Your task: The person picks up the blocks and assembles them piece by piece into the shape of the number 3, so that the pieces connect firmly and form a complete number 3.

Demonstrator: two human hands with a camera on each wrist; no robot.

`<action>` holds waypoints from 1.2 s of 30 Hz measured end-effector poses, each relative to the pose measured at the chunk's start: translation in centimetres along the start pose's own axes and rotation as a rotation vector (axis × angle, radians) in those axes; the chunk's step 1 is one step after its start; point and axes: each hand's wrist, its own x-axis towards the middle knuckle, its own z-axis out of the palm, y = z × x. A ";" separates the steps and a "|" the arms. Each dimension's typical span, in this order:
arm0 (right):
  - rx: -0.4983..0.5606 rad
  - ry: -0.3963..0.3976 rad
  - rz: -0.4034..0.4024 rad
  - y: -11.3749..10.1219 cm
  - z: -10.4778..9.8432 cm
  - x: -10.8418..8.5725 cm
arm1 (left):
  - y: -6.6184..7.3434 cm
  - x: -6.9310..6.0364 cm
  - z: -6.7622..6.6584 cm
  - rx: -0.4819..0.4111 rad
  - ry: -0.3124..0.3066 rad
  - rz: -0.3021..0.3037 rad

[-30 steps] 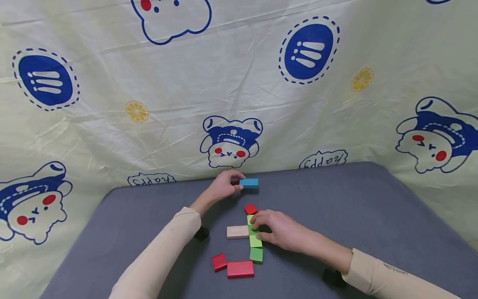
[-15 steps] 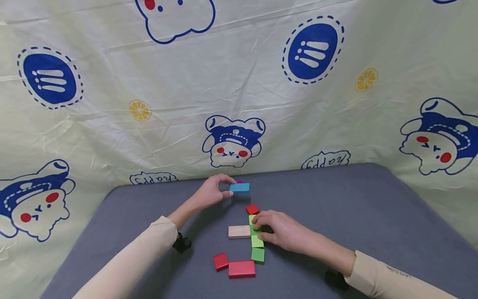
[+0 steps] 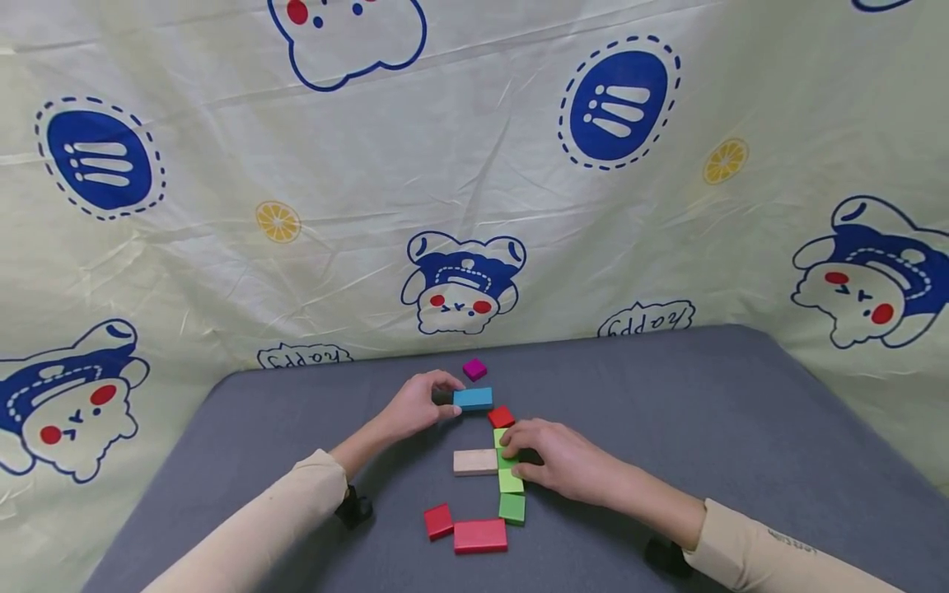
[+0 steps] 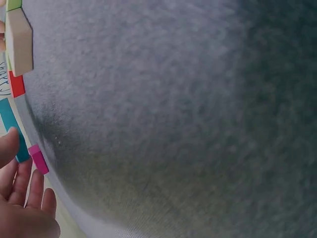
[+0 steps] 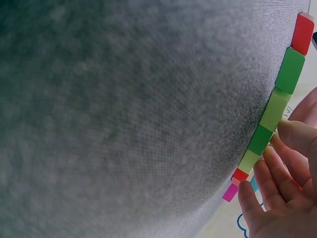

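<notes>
My left hand pinches a blue rectangular block between thumb and fingers, just behind a small red block. The thumb also shows on the blue block in the left wrist view. My right hand rests at a column of light and dark green blocks, its fingertips touching them, with the fingers relaxed. Thumb and fingers lie beside a light green block and a dark green block in the right wrist view. A plain wooden block extends left from the column.
A magenta block lies behind the blue one. Nearer me are a dark green block, a long red block and a tilted red block. All lie on a grey tabletop before a printed curtain.
My left hand has drawn the blue block toward me and slightly left, closer to the small red block. The magenta block is now uncovered. My right hand stays at the green column.
</notes>
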 end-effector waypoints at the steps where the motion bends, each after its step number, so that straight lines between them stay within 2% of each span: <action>1: 0.000 -0.001 0.000 0.0 0.0 0.0 | -0.1 0.0 0.1 0.001 0.000 -0.009; 8: 0.004 0.000 -0.001 0.0 0.2 0.0 | -0.5 0.0 0.5 0.014 0.006 -0.054; 16: 0.000 0.003 -0.003 -0.1 0.2 0.0 | -0.6 0.0 0.8 0.050 -0.013 -0.031; 30: 0.006 0.006 -0.011 0.0 0.1 -0.1 | -0.6 0.0 0.9 0.055 -0.008 0.007; 36: 0.003 0.008 -0.013 0.1 0.1 -0.1 | -0.7 -0.1 0.9 0.058 -0.008 0.004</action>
